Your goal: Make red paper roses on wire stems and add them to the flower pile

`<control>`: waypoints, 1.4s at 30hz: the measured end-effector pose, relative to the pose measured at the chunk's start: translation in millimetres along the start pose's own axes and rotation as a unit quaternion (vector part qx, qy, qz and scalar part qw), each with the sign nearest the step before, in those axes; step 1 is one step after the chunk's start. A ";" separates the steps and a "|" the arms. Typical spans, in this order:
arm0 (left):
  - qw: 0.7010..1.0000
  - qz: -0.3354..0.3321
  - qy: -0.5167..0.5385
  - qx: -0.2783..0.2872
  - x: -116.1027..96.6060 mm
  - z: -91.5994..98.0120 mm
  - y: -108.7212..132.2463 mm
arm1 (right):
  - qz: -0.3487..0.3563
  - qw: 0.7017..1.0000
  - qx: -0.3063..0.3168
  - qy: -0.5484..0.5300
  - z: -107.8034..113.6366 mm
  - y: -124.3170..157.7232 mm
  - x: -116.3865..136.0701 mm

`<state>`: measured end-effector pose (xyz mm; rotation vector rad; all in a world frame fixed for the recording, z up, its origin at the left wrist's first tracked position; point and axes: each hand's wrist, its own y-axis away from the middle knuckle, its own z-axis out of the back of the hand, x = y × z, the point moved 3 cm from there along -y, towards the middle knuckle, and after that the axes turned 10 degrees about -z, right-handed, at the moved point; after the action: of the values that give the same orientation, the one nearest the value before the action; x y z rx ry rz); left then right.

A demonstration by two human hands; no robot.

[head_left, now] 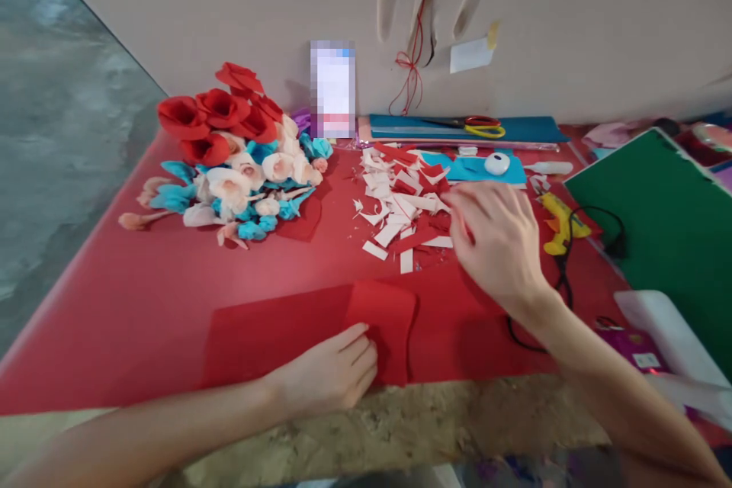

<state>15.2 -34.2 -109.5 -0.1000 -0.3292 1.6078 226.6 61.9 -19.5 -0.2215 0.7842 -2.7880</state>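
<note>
A red paper sheet (pixel 274 328) lies along the front of the table, with one end folded over on itself. My left hand (pixel 337 370) is closed on the folded part (pixel 380 313), its fingers curled at the front edge. Over the right side of a pile of white and red paper scraps (pixel 394 217) is my right hand (pixel 497 244). Its fingers are bent down and drawn together at the scraps, and their tips are partly hidden. Handmade paper flowers (pixel 229 168) in red, white and blue are heaped at the left.
Scissors (pixel 483 126) lie on blue sheets (pixel 400 127) along the wall. A phone (pixel 332 91) leans there. A white round case (pixel 497 163) rests on light blue paper. To the right are a yellow glue gun (pixel 563 221) with a black cord and a green board (pixel 657 229).
</note>
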 end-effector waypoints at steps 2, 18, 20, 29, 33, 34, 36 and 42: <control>0.998 0.046 -0.032 0.009 -0.2 5.8 7.6 | 0.050 0.998 0.030 -0.024 9.0 31.1 25.8; 0.972 0.218 0.024 0.079 -13.0 6.3 31.6 | 0.255 0.933 0.179 -0.180 -59.5 144.5 106.4; 0.971 0.222 0.047 0.080 -7.1 9.3 32.6 | 0.237 0.935 0.188 -0.185 -59.2 139.2 107.5; 0.968 0.226 0.023 0.106 -0.8 -7.3 47.9 | 0.241 0.926 0.235 -0.172 -65.1 118.3 113.6; 0.952 0.279 0.026 0.124 3.4 -9.6 50.5 | 0.238 0.922 0.252 -0.173 -72.0 116.5 116.2; 0.949 0.289 0.026 0.127 5.2 -9.4 51.3 | 0.234 0.922 0.257 -0.174 -73.3 114.9 116.3; 0.944 0.303 0.024 0.131 8.9 -9.3 53.4 | 0.221 0.922 0.267 -0.175 -74.9 109.5 116.1; 0.938 0.313 0.027 0.147 17.8 -11.2 60.1 | 0.203 0.911 0.307 -0.185 -77.0 88.6 114.7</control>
<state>-40.9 -16.7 -134.0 -0.0176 -0.0010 2.2642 116.8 -4.0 -122.1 -0.3961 -0.1400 -2.3370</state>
